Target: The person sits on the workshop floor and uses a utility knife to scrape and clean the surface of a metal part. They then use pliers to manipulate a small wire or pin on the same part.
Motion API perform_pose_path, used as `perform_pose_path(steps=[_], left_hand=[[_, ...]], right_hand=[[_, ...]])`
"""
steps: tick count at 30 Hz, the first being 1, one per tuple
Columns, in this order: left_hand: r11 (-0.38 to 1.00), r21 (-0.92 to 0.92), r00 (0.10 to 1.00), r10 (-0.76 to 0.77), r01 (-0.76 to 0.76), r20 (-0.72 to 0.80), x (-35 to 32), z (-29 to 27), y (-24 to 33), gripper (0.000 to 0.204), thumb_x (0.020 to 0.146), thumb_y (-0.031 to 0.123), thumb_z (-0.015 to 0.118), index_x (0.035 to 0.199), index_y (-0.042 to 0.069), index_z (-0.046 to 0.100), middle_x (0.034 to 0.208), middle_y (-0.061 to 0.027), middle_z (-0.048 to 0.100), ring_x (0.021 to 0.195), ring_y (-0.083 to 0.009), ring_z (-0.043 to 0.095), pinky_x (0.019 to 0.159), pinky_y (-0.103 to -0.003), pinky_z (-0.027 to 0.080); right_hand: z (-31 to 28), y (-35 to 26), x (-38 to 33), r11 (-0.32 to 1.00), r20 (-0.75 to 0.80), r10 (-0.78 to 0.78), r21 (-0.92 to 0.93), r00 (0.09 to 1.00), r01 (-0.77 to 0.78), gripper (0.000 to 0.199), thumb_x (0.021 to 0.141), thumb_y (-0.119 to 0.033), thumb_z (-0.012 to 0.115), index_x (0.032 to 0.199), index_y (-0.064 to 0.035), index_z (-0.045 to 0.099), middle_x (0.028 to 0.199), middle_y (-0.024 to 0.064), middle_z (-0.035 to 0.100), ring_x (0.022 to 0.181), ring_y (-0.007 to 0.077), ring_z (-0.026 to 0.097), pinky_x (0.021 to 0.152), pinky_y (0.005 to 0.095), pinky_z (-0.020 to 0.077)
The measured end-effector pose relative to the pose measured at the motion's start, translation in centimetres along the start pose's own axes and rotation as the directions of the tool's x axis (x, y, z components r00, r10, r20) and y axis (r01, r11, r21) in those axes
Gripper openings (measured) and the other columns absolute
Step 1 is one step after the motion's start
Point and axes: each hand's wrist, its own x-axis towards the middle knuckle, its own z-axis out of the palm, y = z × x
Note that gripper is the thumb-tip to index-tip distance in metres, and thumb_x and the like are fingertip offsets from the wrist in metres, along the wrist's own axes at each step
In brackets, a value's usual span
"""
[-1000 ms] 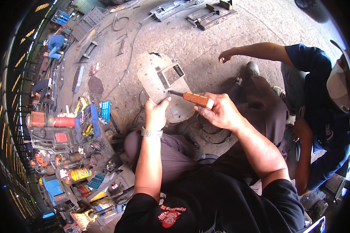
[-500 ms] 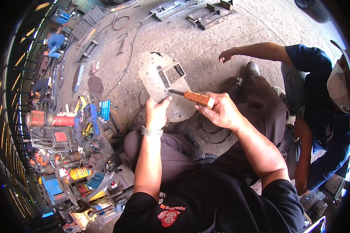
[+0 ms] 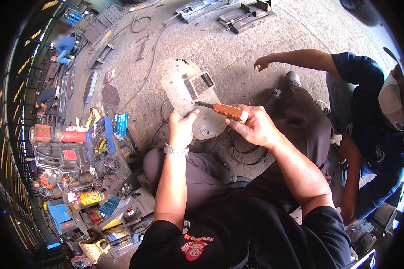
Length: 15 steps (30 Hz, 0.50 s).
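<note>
My left hand (image 3: 182, 126), with a metal watch on its wrist, is closed on the lower edge of a worn beige welding shield (image 3: 175, 87). Its thumb presses on the face of the sheet, and the fingers behind are hidden. A raised rectangular window frame (image 3: 199, 85) stands on the shield. In my right hand (image 3: 256, 127) is a screwdriver-like tool with an orange-brown ribbed handle (image 3: 229, 111) and a dark shaft. The shaft's tip meets or nearly meets the shield just below the frame, beside a small dark hole; contact cannot be told.
At right a co-worker in a dark blue shirt (image 3: 368, 107) sits close, one arm stretched toward the shield. Tools, a yellow bottle (image 3: 90, 197) and a blue toolbox (image 3: 101, 140) crowd the left. Metal frames (image 3: 247, 18) lie on the concrete beyond; cable coils (image 3: 249, 150) lie below the shield.
Hardly anything differs. The view has shifted slightly; both hands, the shield and the tool keep the same positions relative to each other.
</note>
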Motion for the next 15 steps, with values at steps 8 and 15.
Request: perform_pose_path(steps=[8,15], left_hand=[[1.0,0.019,0.998,0.014,-0.015,0.056,0.08,-0.19,0.02,0.039,0.089,-0.012,0.063,0.126,0.0,0.06,0.117,-0.0111,0.07,0.102,-0.0204,0.069,0.09,-0.036,0.056],[1.0,0.015,1.0,0.021,-0.021,0.01,-0.14,0.51,0.43,0.027,0.088,-0.011,0.064,0.115,-0.005,0.064,0.108,-0.0102,0.071,0.091,-0.0165,0.068,0.084,-0.033,0.055]], right_hand=[[0.25,0.45,0.09,1.0,0.0,0.008,-0.022,1.0,-0.008,0.021,0.093,-0.018,0.074,0.101,-0.0001,0.069,0.07,0.0112,0.066,0.062,0.0153,0.063,0.063,0.0328,0.053],[0.16,0.41,0.09,1.0,0.011,0.021,-0.001,1.0,-0.021,0.022,0.093,-0.018,0.074,0.105,-0.0005,0.069,0.072,0.0115,0.067,0.064,0.0144,0.063,0.064,0.0326,0.0532]])
